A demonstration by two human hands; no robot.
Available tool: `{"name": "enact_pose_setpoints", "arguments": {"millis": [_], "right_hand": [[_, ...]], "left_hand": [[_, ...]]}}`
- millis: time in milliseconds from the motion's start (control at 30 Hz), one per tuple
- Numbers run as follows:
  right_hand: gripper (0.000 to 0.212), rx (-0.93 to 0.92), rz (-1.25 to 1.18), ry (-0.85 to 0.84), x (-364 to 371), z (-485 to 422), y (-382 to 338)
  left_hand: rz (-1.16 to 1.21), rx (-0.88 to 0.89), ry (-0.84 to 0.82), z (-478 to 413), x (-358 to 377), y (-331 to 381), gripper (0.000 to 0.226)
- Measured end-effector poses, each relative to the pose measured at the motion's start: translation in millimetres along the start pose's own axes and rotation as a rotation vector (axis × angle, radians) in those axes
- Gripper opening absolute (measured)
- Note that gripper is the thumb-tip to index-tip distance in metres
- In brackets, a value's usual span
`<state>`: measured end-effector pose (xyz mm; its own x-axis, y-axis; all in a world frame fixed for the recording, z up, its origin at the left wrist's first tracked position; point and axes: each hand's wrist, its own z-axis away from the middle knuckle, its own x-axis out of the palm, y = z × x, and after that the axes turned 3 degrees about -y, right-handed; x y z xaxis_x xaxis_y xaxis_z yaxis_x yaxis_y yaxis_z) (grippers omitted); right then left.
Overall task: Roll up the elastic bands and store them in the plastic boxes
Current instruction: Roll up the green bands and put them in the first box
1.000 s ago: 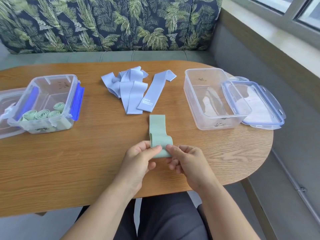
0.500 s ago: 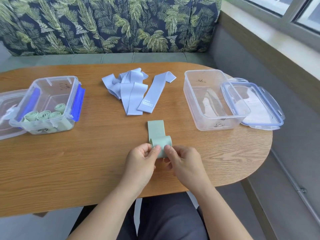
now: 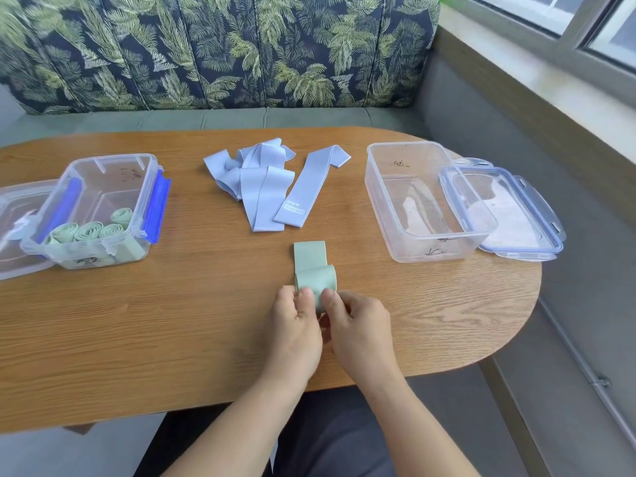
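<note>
A pale green elastic band (image 3: pixel 314 270) lies partly rolled on the wooden table (image 3: pixel 172 321), its flat end pointing away from me. My left hand (image 3: pixel 296 325) and my right hand (image 3: pixel 358 325) pinch the roll from the near side with thumbs and fingertips. Several light blue bands (image 3: pixel 261 184) lie unrolled in a heap at the table's middle back. The left plastic box (image 3: pixel 99 215) holds several rolled green bands (image 3: pixel 89 230). The right plastic box (image 3: pixel 423 201) stands open with nothing in it.
The right box's lid (image 3: pixel 506 211) leans at its right side near the table's rounded edge. Another clear lid (image 3: pixel 17 228) lies at the far left. A leaf-patterned bench back (image 3: pixel 220 49) and a window sill (image 3: pixel 550 74) border the table.
The green roll has grown thicker and its flat tail shorter as both hands turned it away from me. The boxes and blue bands have not moved.
</note>
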<state>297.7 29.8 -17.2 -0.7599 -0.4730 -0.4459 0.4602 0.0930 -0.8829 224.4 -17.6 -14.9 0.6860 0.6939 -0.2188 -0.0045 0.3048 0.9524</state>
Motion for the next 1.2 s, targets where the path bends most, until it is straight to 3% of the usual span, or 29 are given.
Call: {"name": "enact_pose_setpoints", "arguments": {"millis": [167, 367, 467, 600, 767, 900, 1100, 1200], "right_hand": [[0.041, 0.122, -0.177, -0.069, -10, -1, -3], [0.044, 0.095, -0.109, -0.124, -17, -3, -3], [0.045, 0.083, -0.083, -0.132, -22, -5, -6], [0.051, 0.107, -0.189, -0.156, -25, -4, -6], [0.016, 0.087, -0.408, -0.213, -28, -2, -7], [0.014, 0.079, -0.428, -0.209, -29, -2, -5], [0.02, 0.136, -0.432, -0.181, -30, -6, -3], [0.022, 0.159, -0.435, -0.172, -31, -8, -3]], "left_hand": [[0.21, -0.175, -0.111, -3, -8, -1, 0.029], [0.346, -0.306, -0.302, -7, -17, 9, 0.028], [0.414, -0.281, -0.354, -6, -20, 10, 0.027], [0.301, -0.202, -0.269, -3, -18, 6, 0.022], [0.183, -0.14, -0.197, -4, -21, 5, 0.033], [0.154, -0.155, -0.223, -4, -23, 5, 0.042], [0.473, -0.248, -0.365, -8, -31, 7, 0.015], [0.43, -0.185, -0.428, -7, -34, 2, 0.027]]}}
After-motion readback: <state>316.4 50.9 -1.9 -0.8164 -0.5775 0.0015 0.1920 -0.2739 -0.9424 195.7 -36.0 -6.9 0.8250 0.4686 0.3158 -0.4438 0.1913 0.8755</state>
